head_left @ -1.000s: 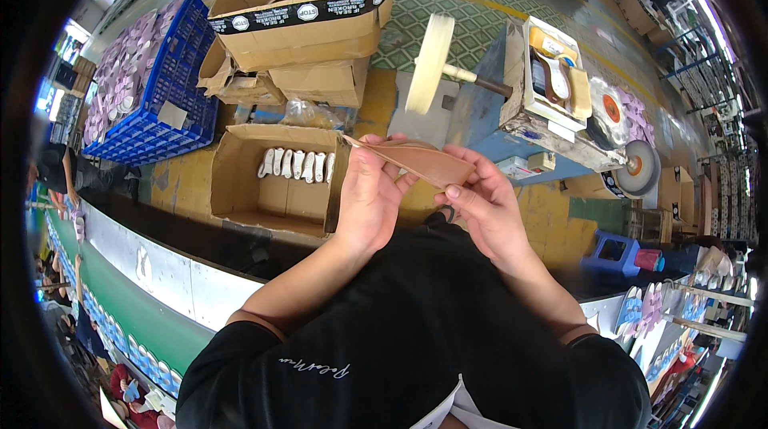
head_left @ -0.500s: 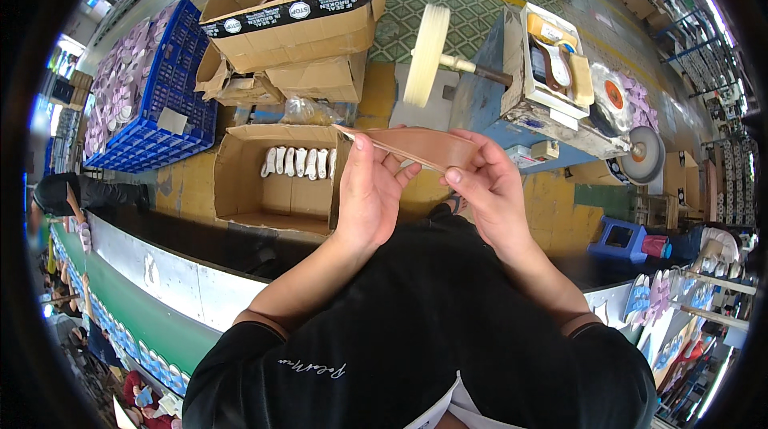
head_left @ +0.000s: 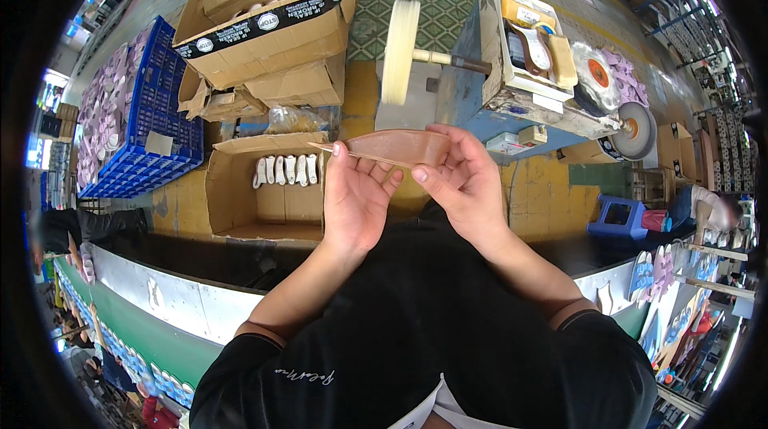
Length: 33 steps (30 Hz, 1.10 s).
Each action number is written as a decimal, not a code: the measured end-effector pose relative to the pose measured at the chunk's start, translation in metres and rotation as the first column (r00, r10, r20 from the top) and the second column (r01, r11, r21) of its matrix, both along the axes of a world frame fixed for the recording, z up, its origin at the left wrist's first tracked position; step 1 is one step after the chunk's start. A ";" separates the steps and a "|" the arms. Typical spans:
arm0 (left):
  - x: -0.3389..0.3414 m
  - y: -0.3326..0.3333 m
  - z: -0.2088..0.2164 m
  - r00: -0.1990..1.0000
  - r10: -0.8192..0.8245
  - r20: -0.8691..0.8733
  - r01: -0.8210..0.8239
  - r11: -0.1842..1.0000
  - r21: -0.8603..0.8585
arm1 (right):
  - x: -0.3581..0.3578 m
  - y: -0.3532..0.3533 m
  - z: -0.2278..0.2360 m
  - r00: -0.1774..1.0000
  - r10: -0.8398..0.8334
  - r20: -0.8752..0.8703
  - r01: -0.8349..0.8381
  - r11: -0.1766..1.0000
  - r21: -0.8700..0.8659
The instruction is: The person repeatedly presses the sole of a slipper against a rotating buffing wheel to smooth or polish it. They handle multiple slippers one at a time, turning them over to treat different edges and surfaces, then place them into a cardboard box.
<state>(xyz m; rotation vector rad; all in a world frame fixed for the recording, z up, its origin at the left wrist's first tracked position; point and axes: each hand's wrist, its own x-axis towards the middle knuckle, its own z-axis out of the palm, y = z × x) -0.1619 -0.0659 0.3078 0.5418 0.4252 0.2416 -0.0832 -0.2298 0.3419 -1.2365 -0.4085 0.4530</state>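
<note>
A brown shoe sole is held up crosswise in front of my chest, its side facing me and its thin pointed end to the left. My left hand grips the thin end, thumb up against the edge and fingers curled underneath. Around the thicker right end, my right hand closes with its thumb on the near edge and its fingers behind. Just beyond the sole stands a pale yellow buffing wheel on a shaft, apart from both hands. The sole's far side is hidden.
An open cardboard box with several white sole-shaped pieces stands at left, below a larger carton. Farther left is a blue crate of purple pieces. The blue machine carries a white tray and a grey wheel.
The sole has turned a little, showing more of its side, and sits slightly farther left in the picture. Both hands keep their hold. The surroundings have shifted slightly left with my head.
</note>
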 end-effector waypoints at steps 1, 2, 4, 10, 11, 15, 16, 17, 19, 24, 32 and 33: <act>0.000 0.000 -0.001 1.000 -0.005 0.015 0.006 1.000 -0.007 | 0.000 0.001 0.000 1.000 -0.006 0.008 0.006 1.000 -0.008; 0.000 0.000 -0.001 1.000 -0.007 0.018 0.007 1.000 -0.017 | 0.000 0.001 0.000 1.000 -0.013 0.016 0.013 1.000 -0.009; -0.001 0.001 -0.002 0.999 -0.008 0.031 0.009 0.999 -0.042 | 0.000 0.002 -0.001 1.000 -0.014 0.012 0.014 1.000 -0.020; -0.002 0.004 0.002 0.998 -0.041 0.058 0.047 0.993 -0.107 | -0.002 0.006 0.002 0.982 0.009 0.186 0.018 0.990 -0.141; -0.001 0.004 0.003 0.997 -0.053 0.056 0.058 0.994 -0.092 | -0.002 0.007 0.003 0.975 0.026 0.221 0.017 0.982 -0.189; 0.001 0.001 0.006 0.999 -0.030 0.037 0.031 0.999 -0.039 | -0.003 0.010 0.010 0.799 0.073 0.597 0.187 0.913 -0.362; 0.002 0.002 0.007 0.999 -0.047 -0.018 0.045 0.997 -0.070 | -0.003 0.010 0.011 0.731 0.100 0.676 0.224 0.900 -0.375; 0.003 0.003 0.006 0.996 -0.076 -0.038 0.072 0.992 -0.100 | -0.003 0.011 0.012 0.652 0.132 0.747 0.261 0.885 -0.384; 0.004 0.004 0.004 0.993 -0.087 -0.077 0.075 0.986 -0.151 | -0.004 0.012 0.011 0.616 0.194 0.764 0.249 0.871 -0.423; 0.005 0.012 -0.010 0.982 -0.178 -0.060 0.156 0.951 -0.267 | -0.007 0.015 0.002 0.793 0.167 0.586 0.096 0.915 -0.392; 0.011 0.016 -0.033 0.997 -0.073 -0.020 0.059 0.920 -0.386 | -0.006 0.008 -0.006 0.825 0.178 0.537 0.120 0.872 -0.474; 0.012 0.017 -0.034 0.996 -0.058 -0.070 0.025 0.919 -0.394 | -0.006 0.008 -0.006 0.819 0.183 0.543 0.126 0.867 -0.483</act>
